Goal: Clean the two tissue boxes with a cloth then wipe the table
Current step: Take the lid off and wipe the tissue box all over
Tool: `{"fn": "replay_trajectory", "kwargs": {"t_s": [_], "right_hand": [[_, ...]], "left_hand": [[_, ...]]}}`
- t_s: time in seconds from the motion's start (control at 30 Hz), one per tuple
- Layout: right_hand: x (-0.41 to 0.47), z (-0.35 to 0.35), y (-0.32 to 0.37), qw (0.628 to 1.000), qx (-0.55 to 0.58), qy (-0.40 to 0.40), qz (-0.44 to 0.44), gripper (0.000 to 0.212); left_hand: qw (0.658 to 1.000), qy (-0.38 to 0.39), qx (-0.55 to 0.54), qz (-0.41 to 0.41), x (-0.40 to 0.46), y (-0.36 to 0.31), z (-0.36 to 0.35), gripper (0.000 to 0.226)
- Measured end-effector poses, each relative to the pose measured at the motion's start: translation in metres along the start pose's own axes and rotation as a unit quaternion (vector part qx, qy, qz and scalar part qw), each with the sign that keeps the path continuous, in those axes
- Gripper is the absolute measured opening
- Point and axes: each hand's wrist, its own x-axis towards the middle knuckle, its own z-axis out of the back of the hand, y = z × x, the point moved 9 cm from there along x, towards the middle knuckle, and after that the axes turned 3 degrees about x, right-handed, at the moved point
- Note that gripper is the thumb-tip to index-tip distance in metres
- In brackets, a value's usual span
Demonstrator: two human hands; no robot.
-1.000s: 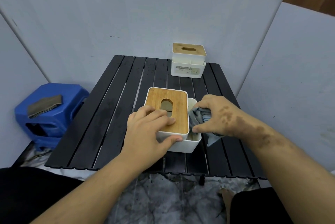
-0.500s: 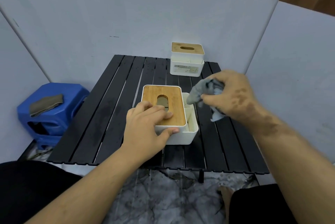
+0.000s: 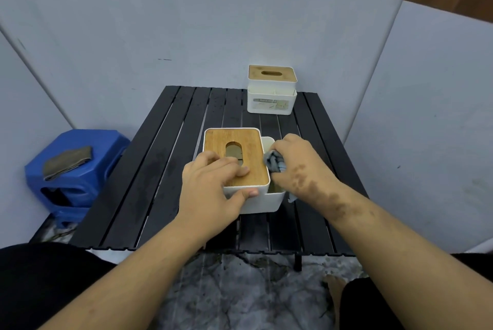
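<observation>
A white tissue box with a wooden lid [image 3: 234,152] stands near the front middle of the black slatted table [image 3: 149,177]. My left hand [image 3: 213,188] holds it, fingers on the lid and thumb against its front wall. My right hand [image 3: 298,167] grips a bunched grey-blue cloth [image 3: 274,164] down in the box's open side compartment on the right. A second white tissue box [image 3: 272,89] with a wooden lid stands at the table's far right edge, against the wall.
A blue plastic stool [image 3: 77,169] with a folded grey cloth [image 3: 66,163] on top stands left of the table. Grey walls close in behind and to the right. Marbled floor [image 3: 240,292] shows below the table's front edge.
My right hand, raised with the cloth half a second ago, has come back down into the box's side compartment. My left hand has kept its hold on the box.
</observation>
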Motion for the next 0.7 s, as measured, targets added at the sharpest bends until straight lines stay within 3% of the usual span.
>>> {"fn": "replay_trajectory", "kwargs": {"t_s": [0.13,0.27,0.33,0.43,0.57,0.7], "right_hand": [[-0.005,0.05,-0.002,0.993,0.072,-0.086,0.031,0.02],[-0.007,0.026,-0.004,0.995,0.088,0.044,0.003,0.021],[-0.004,0.003,-0.003,0.996,0.052,0.072,-0.004,0.023],[0.004,0.011,0.0,0.998,0.055,0.008,0.019,0.016],[0.005,0.058,-0.019,0.982,0.186,-0.04,-0.008,0.022],[0.012,0.088,-0.027,0.984,0.155,-0.085,-0.015,0.026]], "left_hand": [[1.0,0.007,0.012,0.004,0.002,0.0,-0.002,0.045],[1.0,0.011,0.006,-0.001,0.001,0.001,-0.003,0.045],[1.0,0.008,0.005,-0.005,0.001,0.002,-0.002,0.043],[1.0,0.01,0.015,-0.001,0.003,0.002,-0.001,0.044],[0.999,0.042,0.023,-0.013,0.005,0.001,0.0,0.047],[0.997,0.076,0.005,-0.028,0.006,0.012,0.005,0.046]]}}
